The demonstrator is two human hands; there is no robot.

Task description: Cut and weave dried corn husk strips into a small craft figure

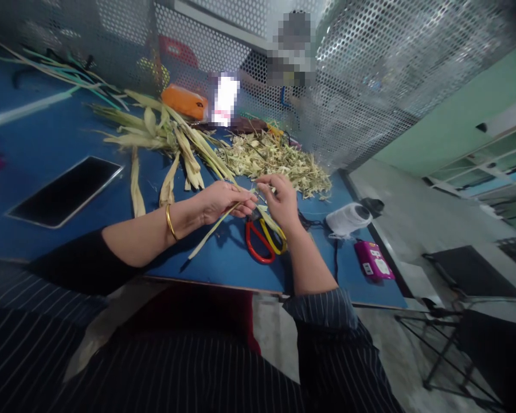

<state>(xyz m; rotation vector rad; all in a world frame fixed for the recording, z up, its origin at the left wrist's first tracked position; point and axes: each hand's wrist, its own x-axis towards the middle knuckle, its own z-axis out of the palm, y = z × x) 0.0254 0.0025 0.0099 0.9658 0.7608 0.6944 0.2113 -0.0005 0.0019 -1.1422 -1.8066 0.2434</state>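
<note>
A pale plant strip, seemingly dried corn husk [211, 234], is pinched in my left hand [229, 201], its tail slanting down toward the table's front edge. My right hand [280, 198] is close beside it, thumb and forefinger together at the upper strands; a second pale strip hangs below this hand. Exactly what its fingertips grip is too small to make out. Under both hands lie scissors [258, 246] with one red and one yellow handle loop, their blades mostly hidden. Left of the hands, long dried husks [155, 135] are bunched on the blue table [223, 269].
Behind my hands is a heap of husk scraps [279, 158]. A black tablet-like slab [64, 192] lies left, an orange pouch [184, 102] and lit phone [226, 98] at the back. A white thread spool [348, 219] and purple packet [374, 260] sit right. Perforated metal mesh [352, 74] borders the table.
</note>
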